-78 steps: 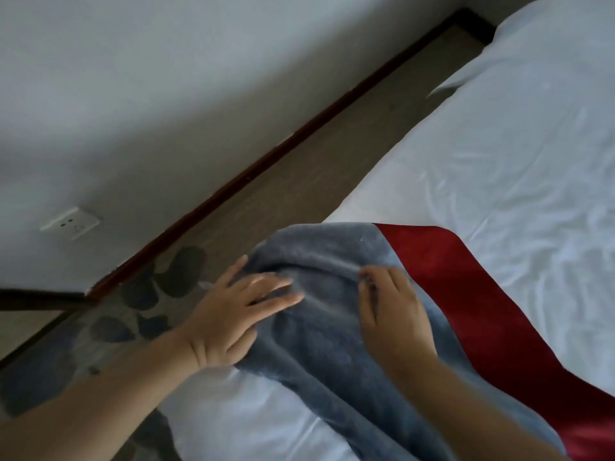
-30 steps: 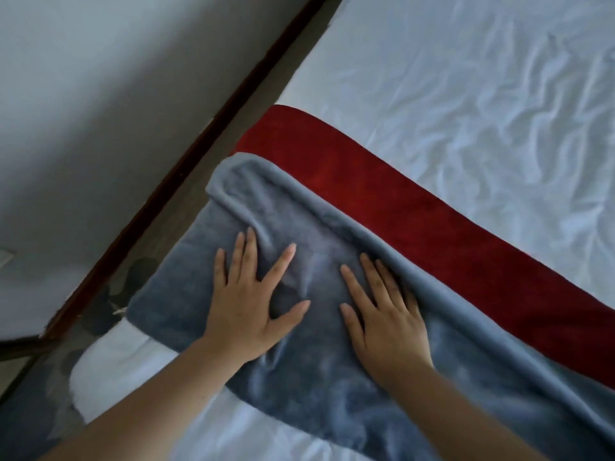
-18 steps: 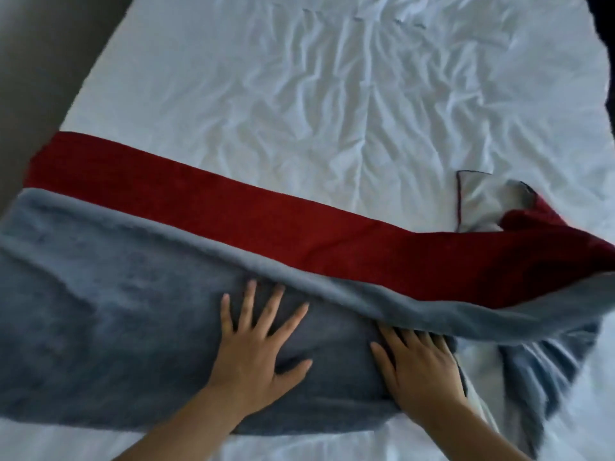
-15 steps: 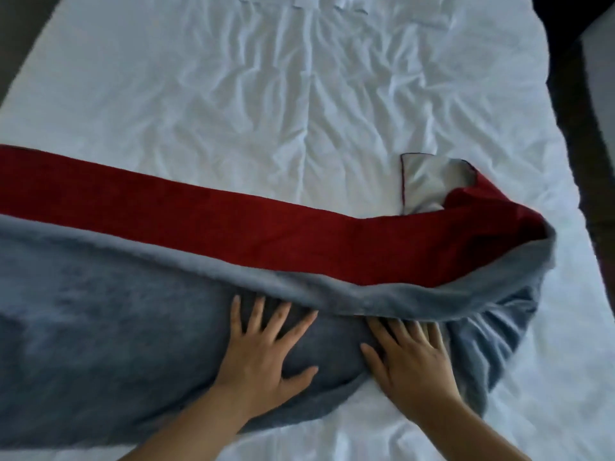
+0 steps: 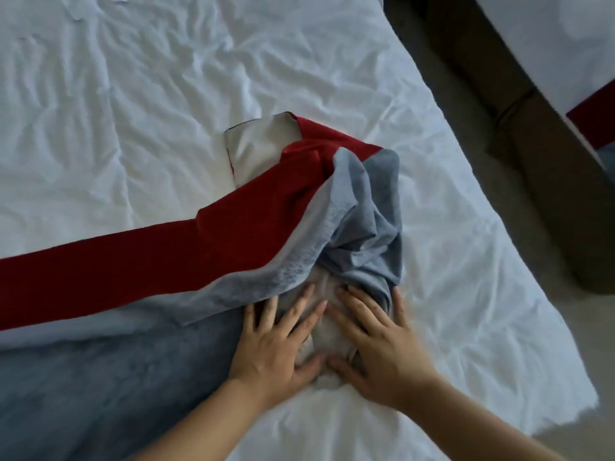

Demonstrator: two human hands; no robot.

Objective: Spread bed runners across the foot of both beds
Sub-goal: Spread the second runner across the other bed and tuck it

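Observation:
A red and grey bed runner [image 5: 139, 261] lies across the white bed [image 5: 149, 94]. Its left stretch is flat. Its right end [image 5: 349, 221] is bunched and folded over near the bed's right side, with a pale lining corner [image 5: 259, 144] turned up. My left hand [image 5: 276, 341] presses flat on the grey fabric with fingers spread. My right hand [image 5: 379, 341] lies flat beside it, fingers spread over the crumpled grey folds and the sheet. Both thumbs nearly meet.
A brown floor strip [image 5: 499, 144] runs along the bed's right side. A second white bed [image 5: 565, 44] stands at the top right, with a red runner edge [image 5: 592, 118] on it. The bed's foot edge [image 5: 549, 410] is at the lower right.
My view and both hands have travelled rightwards along the runner from its left end to its right end. The right end has become more bunched up under my hands.

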